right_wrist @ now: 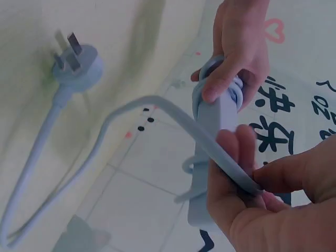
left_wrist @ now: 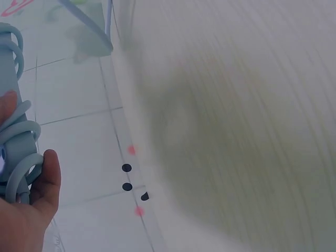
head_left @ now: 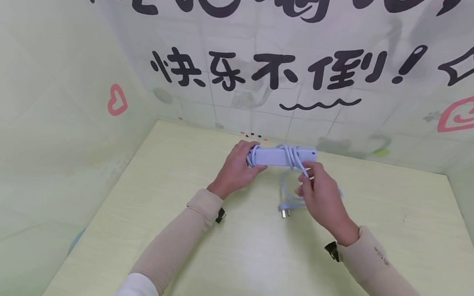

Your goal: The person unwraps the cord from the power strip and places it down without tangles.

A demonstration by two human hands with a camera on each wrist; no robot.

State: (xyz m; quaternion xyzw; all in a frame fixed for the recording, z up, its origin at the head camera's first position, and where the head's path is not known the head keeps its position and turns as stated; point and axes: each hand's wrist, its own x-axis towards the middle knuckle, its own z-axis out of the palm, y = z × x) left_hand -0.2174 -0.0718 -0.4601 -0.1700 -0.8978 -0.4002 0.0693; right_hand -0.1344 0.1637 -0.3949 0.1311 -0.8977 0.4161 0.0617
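Gripping the stiff-looking power strip's (head_left: pixel 272 156) end, the left hand (head_left: pixel 237 167) anchors it; the right hand (head_left: pixel 322 194) pinches bendy cord (right_wrist: pixel 188 125).

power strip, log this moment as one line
left hand: grips power strip | right hand: pinches cord | cord: partly wound round power strip | plug: unheld

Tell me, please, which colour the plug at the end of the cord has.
The plug is pale blue; it shows best in the right wrist view.
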